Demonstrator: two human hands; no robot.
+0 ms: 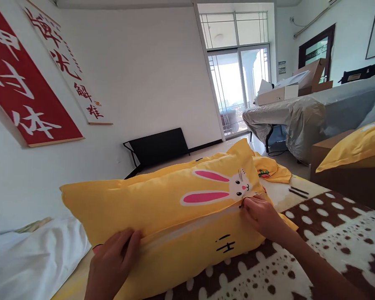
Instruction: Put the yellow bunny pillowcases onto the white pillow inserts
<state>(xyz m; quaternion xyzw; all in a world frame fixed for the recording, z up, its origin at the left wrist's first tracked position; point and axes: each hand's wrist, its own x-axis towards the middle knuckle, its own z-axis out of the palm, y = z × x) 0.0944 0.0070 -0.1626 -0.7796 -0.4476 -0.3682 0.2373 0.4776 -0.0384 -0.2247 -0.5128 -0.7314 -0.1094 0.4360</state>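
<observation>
A plump yellow pillow in a pillowcase (121, 200) lies on the bed in front of me, printed with a white rabbit face, long pink ears and the letters "Hi". Along its near side runs an opening where a pale strip (187, 227) shows between two yellow edges. My left hand (115, 260) grips the pillowcase at the left end of this strip, fingers bent. At the right end, below the rabbit's face, my right hand (261, 214) pinches the edge of the opening. A small dark bit shows at those fingertips; I cannot make out what it is.
A brown-and-white dotted blanket (331, 233) covers the bed, with a white cloth (34, 258) at left. Yellow fabric (276, 171) lies behind the pillow. Another yellow pillow (356, 143) rests on a cardboard box (328, 146). A black folded frame (159, 146) leans by the wall.
</observation>
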